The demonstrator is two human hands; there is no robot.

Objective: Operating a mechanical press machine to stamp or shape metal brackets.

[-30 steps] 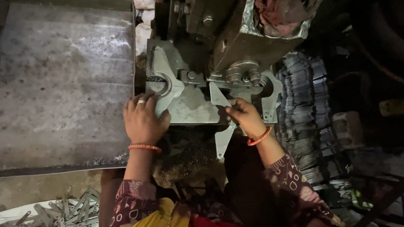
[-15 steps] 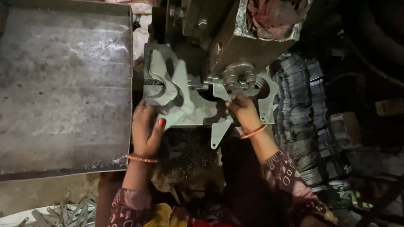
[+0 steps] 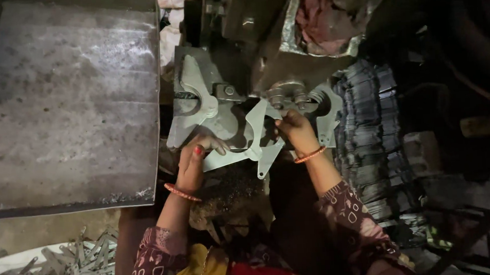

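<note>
My left hand (image 3: 196, 156) pinches the lower left edge of a flat grey metal cut-out (image 3: 252, 145) with curved arms. My right hand (image 3: 294, 130) grips the same cut-out at its upper right, just below the rollers of a press machine (image 3: 285, 92). The cut-out lies tilted between both hands, in front of the machine's grey bracket (image 3: 197, 98). Both wrists carry orange bangles, and the sleeves are patterned maroon.
A large worn metal tray (image 3: 67, 103) fills the left. Stacked flat metal pieces (image 3: 369, 130) stand at the right of the machine. A pile of metal strips (image 3: 55, 273) lies at the bottom left. A reddish cloth (image 3: 316, 11) sits on top of the machine.
My left hand has slid down from the bracket to the cut-out's lower edge. The cut-out has come away from the machine towards me and tilted. My right hand stays by the rollers.
</note>
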